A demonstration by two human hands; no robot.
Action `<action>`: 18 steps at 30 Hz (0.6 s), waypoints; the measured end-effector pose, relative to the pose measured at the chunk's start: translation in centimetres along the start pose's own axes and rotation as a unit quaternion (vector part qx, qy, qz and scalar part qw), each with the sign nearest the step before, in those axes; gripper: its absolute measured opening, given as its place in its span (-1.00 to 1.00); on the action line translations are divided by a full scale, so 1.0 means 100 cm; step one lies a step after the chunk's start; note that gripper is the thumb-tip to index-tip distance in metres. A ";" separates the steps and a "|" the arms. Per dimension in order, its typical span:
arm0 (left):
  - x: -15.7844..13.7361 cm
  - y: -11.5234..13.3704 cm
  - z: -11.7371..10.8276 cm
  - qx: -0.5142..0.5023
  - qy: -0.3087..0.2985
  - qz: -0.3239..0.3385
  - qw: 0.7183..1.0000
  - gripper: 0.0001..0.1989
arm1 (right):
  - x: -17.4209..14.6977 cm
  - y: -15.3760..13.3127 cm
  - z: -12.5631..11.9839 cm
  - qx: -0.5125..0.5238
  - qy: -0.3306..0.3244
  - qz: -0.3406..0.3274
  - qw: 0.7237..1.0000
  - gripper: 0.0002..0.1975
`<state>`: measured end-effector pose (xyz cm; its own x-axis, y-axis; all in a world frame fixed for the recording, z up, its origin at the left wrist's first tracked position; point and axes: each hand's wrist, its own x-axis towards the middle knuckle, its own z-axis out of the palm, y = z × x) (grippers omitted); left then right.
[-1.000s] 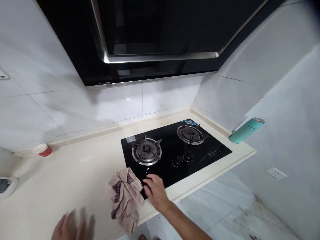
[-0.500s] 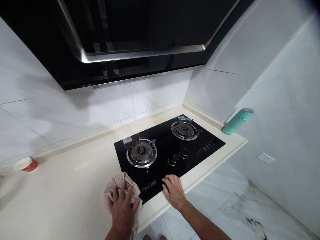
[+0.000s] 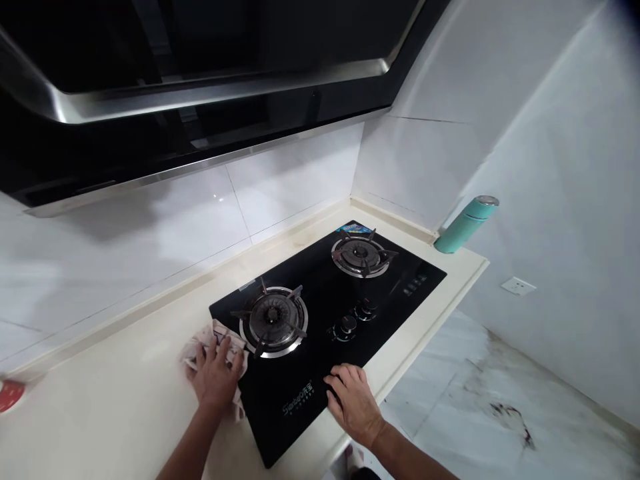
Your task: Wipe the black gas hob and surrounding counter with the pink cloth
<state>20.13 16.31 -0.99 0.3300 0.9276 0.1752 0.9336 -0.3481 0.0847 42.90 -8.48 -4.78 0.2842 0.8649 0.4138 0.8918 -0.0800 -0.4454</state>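
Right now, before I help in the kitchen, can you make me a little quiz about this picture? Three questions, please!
1. Pick one: how many burners does the black stove have? A) one B) two C) four

2. True or false: the teal bottle is to the right of the stove in the picture.

3. Finish the sentence: the crumpled, pinkish cloth is under the person's ____ hand.

Key:
1. B, two.
2. True; it is over by the right end of the counter.
3. Left; the left hand lies on it with the fingers spread.
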 end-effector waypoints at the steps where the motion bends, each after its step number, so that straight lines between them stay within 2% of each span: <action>1: 0.014 -0.002 0.002 -0.002 -0.001 0.000 1.000 -0.46 | 0.000 0.000 0.000 0.003 0.000 0.001 1.000 -0.76; 7: 0.089 -0.015 0.006 -0.012 -0.024 -0.046 0.999 -0.42 | 0.000 0.002 0.000 0.013 -0.020 0.009 1.000 -0.71; 11: 0.114 -0.017 0.000 -0.031 -0.040 -0.065 0.997 -0.45 | -0.001 0.004 0.003 0.018 -0.020 0.010 1.000 -0.69; 14: 0.103 -0.015 -0.004 -0.036 -0.052 -0.063 0.996 -0.44 | 0.000 0.004 0.003 0.015 -0.031 0.006 0.999 -0.69; 16: 0.076 -0.012 -0.007 -0.028 -0.044 -0.046 0.998 -0.44 | 0.000 0.003 0.001 0.015 -0.032 0.003 0.999 -0.70; 18: 0.036 -0.006 -0.010 -0.013 -0.021 -0.019 1.000 -0.45 | 0.001 0.002 -0.002 0.023 -0.023 0.000 0.999 -0.70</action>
<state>20.58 19.68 0.60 0.2997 0.9451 0.1299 0.9420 -0.3148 0.1166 43.20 -8.52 -4.70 0.2678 0.8864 0.3776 0.8741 -0.0587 -0.4822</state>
